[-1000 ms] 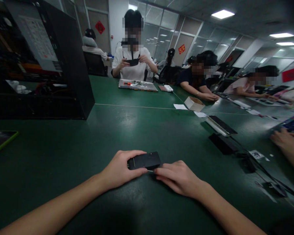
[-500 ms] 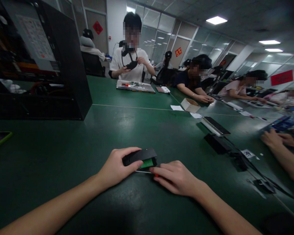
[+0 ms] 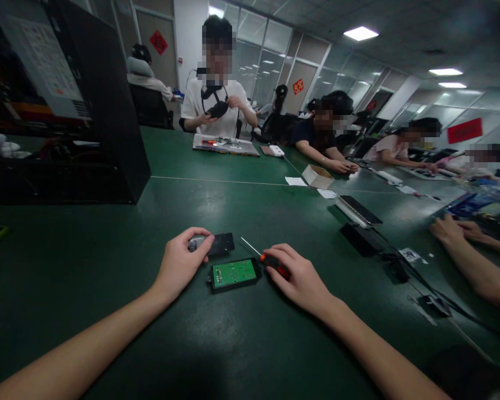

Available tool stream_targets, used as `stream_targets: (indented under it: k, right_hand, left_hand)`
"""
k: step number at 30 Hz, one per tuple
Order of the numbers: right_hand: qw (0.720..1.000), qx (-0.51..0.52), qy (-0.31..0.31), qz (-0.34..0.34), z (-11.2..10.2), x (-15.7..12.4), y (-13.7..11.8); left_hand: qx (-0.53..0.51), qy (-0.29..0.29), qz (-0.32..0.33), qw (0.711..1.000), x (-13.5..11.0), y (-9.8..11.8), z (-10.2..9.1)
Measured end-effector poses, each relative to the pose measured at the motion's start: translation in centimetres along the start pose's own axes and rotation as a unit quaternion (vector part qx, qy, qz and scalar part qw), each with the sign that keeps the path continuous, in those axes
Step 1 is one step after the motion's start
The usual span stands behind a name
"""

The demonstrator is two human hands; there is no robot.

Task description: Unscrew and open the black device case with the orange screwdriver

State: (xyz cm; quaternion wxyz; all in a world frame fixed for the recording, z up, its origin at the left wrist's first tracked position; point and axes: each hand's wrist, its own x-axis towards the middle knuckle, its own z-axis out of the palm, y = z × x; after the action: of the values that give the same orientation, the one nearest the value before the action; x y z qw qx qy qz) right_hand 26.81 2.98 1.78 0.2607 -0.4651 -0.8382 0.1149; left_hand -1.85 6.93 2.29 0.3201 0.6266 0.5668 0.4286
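My left hand (image 3: 186, 260) is closed on a black plastic cover (image 3: 220, 244), gripping its left end between thumb and fingers. Just in front of it, a shallow black case (image 3: 233, 288) lies on the table with its top off, and a green circuit board (image 3: 234, 271) shows inside. To the right of the case, my right hand (image 3: 298, 275) is wrapped round the red and black handle of a screwdriver (image 3: 276, 265). The thin metal shaft points up and left, apart from the case and the cover.
A large black computer case (image 3: 125, 111) stands at the left on the green table (image 3: 191, 205). Black adapters (image 3: 360, 239), cables and a power strip lie at the right, near a co-worker's hands (image 3: 448, 230). A small open box (image 3: 317, 176) sits farther back, with other people beyond.
The cover has come off the case and moved up and left in my left hand, baring the circuit board. My right hand has moved up, and the screwdriver's shaft has swung to point away.
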Motion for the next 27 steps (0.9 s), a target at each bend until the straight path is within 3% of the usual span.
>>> stream_targets:
  k: [4,8,11,17,20,24,27]
  right_hand:
    - [1.000,-0.007,-0.001,0.002,-0.1,-0.2,-1.2]
    - [0.999,-0.012,0.024,-0.047,0.1,-0.4,-1.3]
    - [0.997,-0.015,0.028,-0.076,0.3,-0.4,-1.6]
    - [0.991,-0.048,-0.057,-0.114,0.9,1.3,-4.9]
    - [0.990,-0.054,-0.068,-0.108,1.4,2.1,-6.2]
    - [0.990,-0.018,-0.051,-0.133,1.7,1.8,-6.7]
    - [0.991,-0.001,0.012,-0.133,1.0,0.9,-6.5]
  left_hand:
    - [0.148,-0.048,0.090,0.984,1.4,-1.2,-0.8]
    - [0.193,-0.055,0.135,0.970,2.0,-1.9,-1.1]
    - [0.171,-0.036,0.117,0.978,2.1,-2.0,-1.0]
    - [0.147,-0.049,0.113,0.982,2.2,-2.1,-0.9]
    - [0.149,-0.047,0.111,0.981,2.2,-2.2,-0.9]
    - [0.119,-0.046,0.096,0.987,2.5,-2.4,-1.0]
    - [0.091,-0.036,0.082,0.992,2.8,-2.7,-1.3]
